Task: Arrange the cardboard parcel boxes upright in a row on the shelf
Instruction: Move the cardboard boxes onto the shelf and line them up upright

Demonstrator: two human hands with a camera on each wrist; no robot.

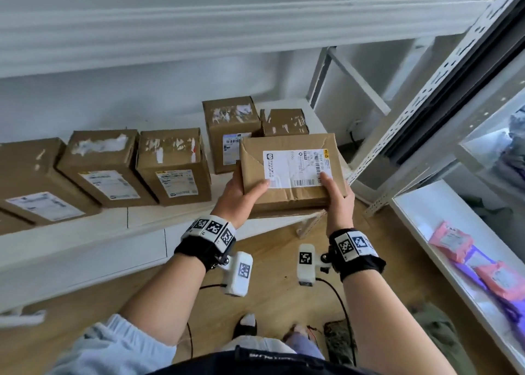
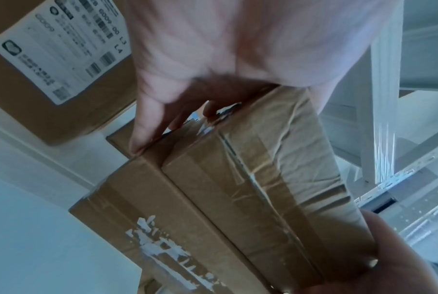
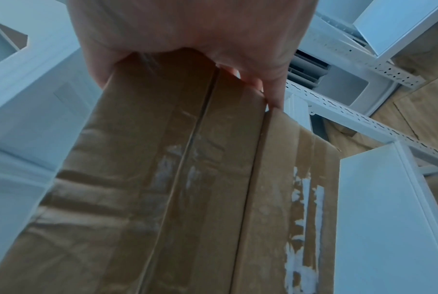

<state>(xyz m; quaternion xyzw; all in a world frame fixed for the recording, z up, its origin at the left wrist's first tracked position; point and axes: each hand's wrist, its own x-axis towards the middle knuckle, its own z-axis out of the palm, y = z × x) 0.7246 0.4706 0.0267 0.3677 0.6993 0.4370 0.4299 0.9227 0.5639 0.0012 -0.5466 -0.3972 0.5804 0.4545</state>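
I hold a flat cardboard box (image 1: 287, 192) with both hands, its white label facing up, over the front right end of the white shelf (image 1: 147, 218). My left hand (image 1: 245, 194) grips its left near corner, thumb on top. My right hand (image 1: 338, 197) grips the right near corner the same way. From the left wrist, the fingers (image 2: 147, 135) curl under the taped box (image 2: 263, 179). The right wrist view shows my right hand (image 3: 237, 65) on the box's underside (image 3: 162, 179). Three boxes (image 1: 105, 167) stand in a row at the left; two more (image 1: 230, 130) stand behind the held box.
An upper shelf board (image 1: 199, 28) runs overhead. A perforated metal upright (image 1: 426, 96) stands at the right. A second white shelf (image 1: 420, 204) at the far right carries pink packets (image 1: 451, 241). Below is a wooden floor (image 1: 270, 298) with cables.
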